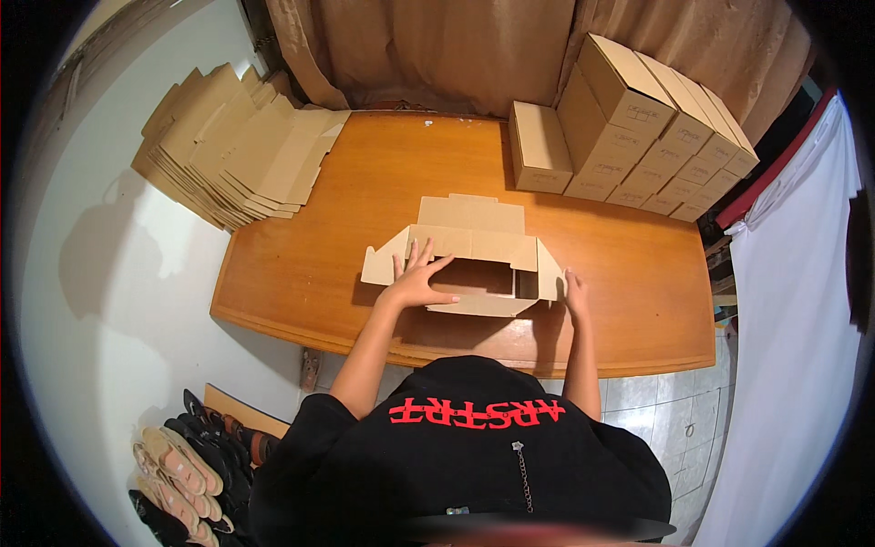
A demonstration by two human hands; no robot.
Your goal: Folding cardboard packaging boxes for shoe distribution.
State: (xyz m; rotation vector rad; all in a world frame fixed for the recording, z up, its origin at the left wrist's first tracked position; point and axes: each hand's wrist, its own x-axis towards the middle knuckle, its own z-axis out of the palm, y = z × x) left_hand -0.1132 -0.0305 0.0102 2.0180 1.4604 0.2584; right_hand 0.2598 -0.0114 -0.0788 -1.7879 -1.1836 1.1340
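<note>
A partly folded brown cardboard box (469, 242) lies on the table in front of me, its flaps spread and a gap showing through its middle. My left hand (419, 284) rests over its left end with fingers spread, the fingertips on the far panel and the thumb by the near one. At the right end, my right hand (576, 296) pinches the edge of the upright side flap (550, 272). Part of the right hand's fingers is hidden behind that flap.
On the wooden table (365, 191), a stack of flat cardboard blanks (241, 150) leans at the far left. Several closed boxes (620, 128) are piled at the far right, against a brown curtain (437, 50). Sandals (182, 465) sit below at the left.
</note>
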